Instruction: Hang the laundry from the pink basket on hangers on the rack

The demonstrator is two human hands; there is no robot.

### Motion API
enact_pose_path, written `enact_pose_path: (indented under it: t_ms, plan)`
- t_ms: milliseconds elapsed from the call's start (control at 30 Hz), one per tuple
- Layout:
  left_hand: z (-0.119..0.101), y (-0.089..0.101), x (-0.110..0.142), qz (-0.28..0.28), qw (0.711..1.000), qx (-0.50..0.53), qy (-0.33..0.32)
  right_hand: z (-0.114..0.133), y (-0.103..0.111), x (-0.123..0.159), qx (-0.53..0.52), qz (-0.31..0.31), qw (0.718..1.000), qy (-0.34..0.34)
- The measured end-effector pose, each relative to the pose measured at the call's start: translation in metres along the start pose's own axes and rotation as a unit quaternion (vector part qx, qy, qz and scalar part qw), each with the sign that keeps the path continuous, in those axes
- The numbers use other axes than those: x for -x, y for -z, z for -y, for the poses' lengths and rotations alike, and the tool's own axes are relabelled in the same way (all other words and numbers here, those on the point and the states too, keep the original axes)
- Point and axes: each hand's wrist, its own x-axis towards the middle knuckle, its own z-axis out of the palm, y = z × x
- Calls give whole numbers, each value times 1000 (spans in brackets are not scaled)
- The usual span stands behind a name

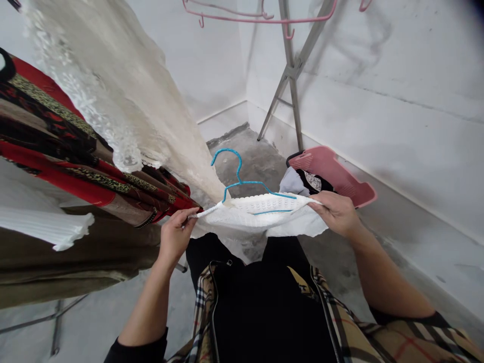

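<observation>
A white knit garment (260, 204) is stretched sideways in front of me. Inside its upper edge sits a blue hanger (241, 174), its hook standing up free. At the garment's left end, my left hand (177, 229) pinches the fabric between thumb and fingers. The opposite end is pinched in my right hand (336, 213). Part of the hanger's lower bar shows through the opening; the rest is hidden by the cloth.
To the left hang a cream lace cloth (124, 75), a red patterned cloth (75, 186) and a white pleated piece (45, 227). A pink basket (340, 174) with clothes stands at the right by the wall. Behind it is a metal rack (291, 73); a pink hanger (242, 19) hangs above.
</observation>
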Motion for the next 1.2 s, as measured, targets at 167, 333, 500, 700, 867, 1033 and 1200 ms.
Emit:
enact_pose_path:
  t_ms: [167, 333, 500, 700, 867, 1033, 1200]
  plan:
    - [3, 3, 1, -19, 996, 38, 73, -6, 0, 4, -15, 23, 1000, -11]
    - [6, 1, 4, -25, 982, 105, 154, -9, -1, 5, 3, 21, 1000, -13]
    - [8, 2, 7, -71, 972, 123, 190, -12, 5, 7, 8, 16, 999, -30]
    - [17, -3, 7, -140, 954, 149, 218, -12, 10, 8, 7, 4, 998, -55]
    - [43, -26, 13, -48, 988, 33, 143, -12, 19, 2, 63, -74, 992, -81]
    - [77, -63, 39, 79, 954, -220, 186, -8, 47, -27, 150, -206, 962, -101]
    - [120, -110, 74, 187, 895, -233, 331, 15, 79, -88, 245, -317, 914, -69]
